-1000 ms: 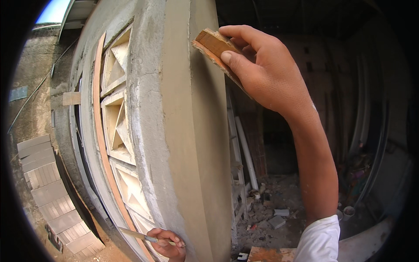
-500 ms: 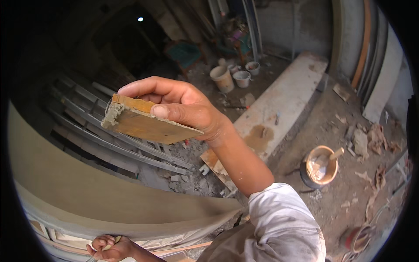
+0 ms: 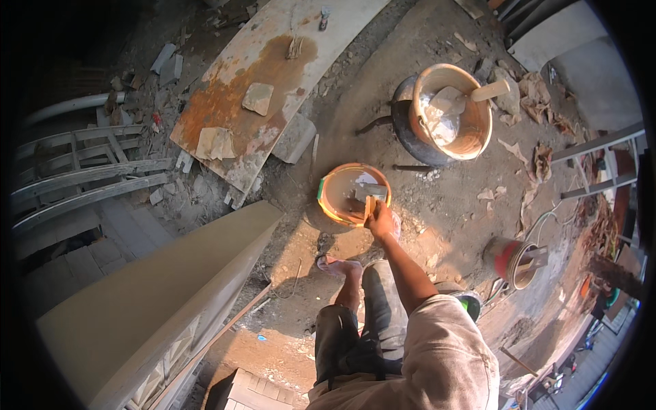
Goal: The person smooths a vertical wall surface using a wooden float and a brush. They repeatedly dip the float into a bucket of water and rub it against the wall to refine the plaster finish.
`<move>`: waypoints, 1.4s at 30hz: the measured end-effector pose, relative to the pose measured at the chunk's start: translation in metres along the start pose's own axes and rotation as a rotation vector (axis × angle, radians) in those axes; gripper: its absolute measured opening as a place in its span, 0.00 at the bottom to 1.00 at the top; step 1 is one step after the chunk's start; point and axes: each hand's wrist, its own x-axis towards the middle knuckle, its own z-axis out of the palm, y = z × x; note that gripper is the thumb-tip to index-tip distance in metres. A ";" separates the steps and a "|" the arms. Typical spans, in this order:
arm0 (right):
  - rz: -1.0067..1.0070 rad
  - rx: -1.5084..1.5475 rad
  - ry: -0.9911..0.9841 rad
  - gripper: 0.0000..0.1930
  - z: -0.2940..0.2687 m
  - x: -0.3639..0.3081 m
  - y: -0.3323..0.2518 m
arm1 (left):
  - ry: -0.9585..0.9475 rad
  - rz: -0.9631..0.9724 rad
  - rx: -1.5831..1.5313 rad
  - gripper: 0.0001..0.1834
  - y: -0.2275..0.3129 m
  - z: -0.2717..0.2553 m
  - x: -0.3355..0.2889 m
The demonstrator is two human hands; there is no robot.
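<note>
My right hand (image 3: 383, 220) is closed around a small wooden float (image 3: 370, 207), seen edge-on at the near right rim of an orange bucket (image 3: 321, 198). Murky, greyish liquid (image 3: 345, 186) fills part of that bucket. A grey, flat-looking piece (image 3: 375, 192) shows inside it, close to the float; its kind is unclear. My left hand is out of view.
A larger bucket (image 3: 487, 130) with a wooden-handled tool (image 3: 490, 90) stands beyond, to the right. A stained board (image 3: 225, 102) with stone-like pieces lies far left. The curved beige panel (image 3: 157, 287) rises at left. A red bucket (image 3: 502, 256) stands right.
My view has swung down and to the right. My right hand has lowered the float from in front of me to the orange bucket. My left hand has left the view.
</note>
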 end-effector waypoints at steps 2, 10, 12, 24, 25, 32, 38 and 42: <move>-0.124 -0.249 -0.313 0.24 0.028 0.042 -0.008 | -0.033 -0.708 -0.186 0.19 -0.103 -0.003 -0.053; -0.718 -0.581 -0.248 0.17 0.209 0.199 0.096 | 0.151 -1.485 0.064 0.08 -0.539 0.176 -0.077; -0.488 -0.512 -0.446 0.14 0.211 0.188 0.066 | 0.200 -1.456 0.136 0.10 -0.583 0.200 -0.063; 0.600 0.782 -0.887 0.17 0.009 0.146 0.003 | -0.148 -0.985 0.733 0.29 -0.647 0.264 0.083; 0.589 0.785 -0.895 0.17 0.000 0.143 0.006 | -0.151 -0.982 0.730 0.29 -0.652 0.262 0.087; 0.629 0.891 -0.854 0.21 -0.036 0.133 0.030 | -0.210 -1.097 0.824 0.27 -0.748 0.242 0.099; 0.515 0.484 -0.589 0.19 -0.005 0.149 0.063 | 0.079 -1.151 0.938 0.22 -0.831 0.261 0.112; -0.068 0.446 -0.529 0.17 0.095 0.174 0.094 | -0.032 -1.373 0.966 0.22 -0.922 0.223 0.079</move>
